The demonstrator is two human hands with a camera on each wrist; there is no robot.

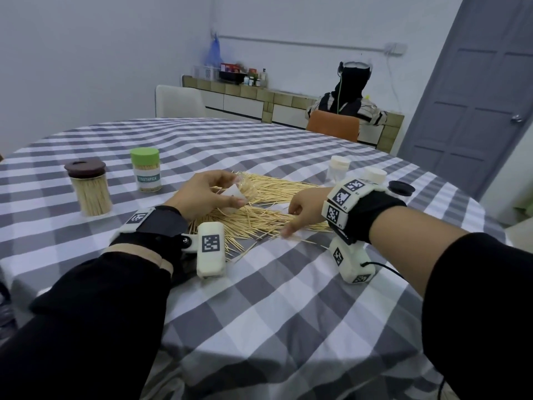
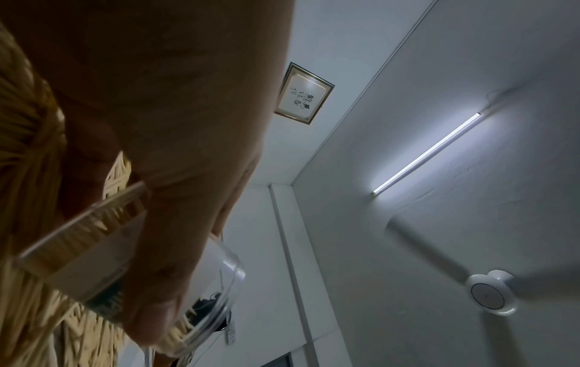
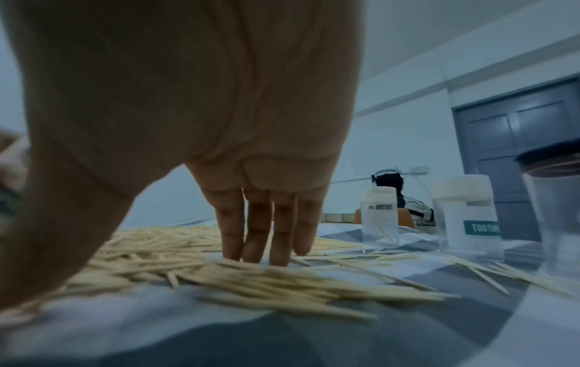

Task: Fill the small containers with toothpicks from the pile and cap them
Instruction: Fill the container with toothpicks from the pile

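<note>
Toothpicks (image 1: 259, 209) lie in a loose pile mid-worktop (image 1: 259, 298), directly under and ahead of the right hand (image 1: 305, 210); sticks run mostly left-right across the view, fanned, a few strays toward the near edge. Right fingers (image 3: 260, 236) point straight down, pressed together side by side, tips touching the sticks, thumb apart on the near side: raking or gathering posture, nothing pinched yet as far as the blur allows. Left hand (image 1: 207, 194) is just left of the pile, curled round an open clear jar (image 1: 242, 192), tilted with its mouth toward the right hand; some sticks already inside per the left wrist view (image 2: 188, 330). So the right hand is the nearer one to the loose sticks, and the jar mouth sits just up-left of its fingers. Next move likely needs sticks bundled parallel, then fed in lengthwise. Two capped full jars (image 1: 145, 174) stand left; three capped, nearly empty ones (image 1: 339, 168) wait behind the right wrist. Sticks: thin, pale wood, pointed, light, prone to scatter.
</note>
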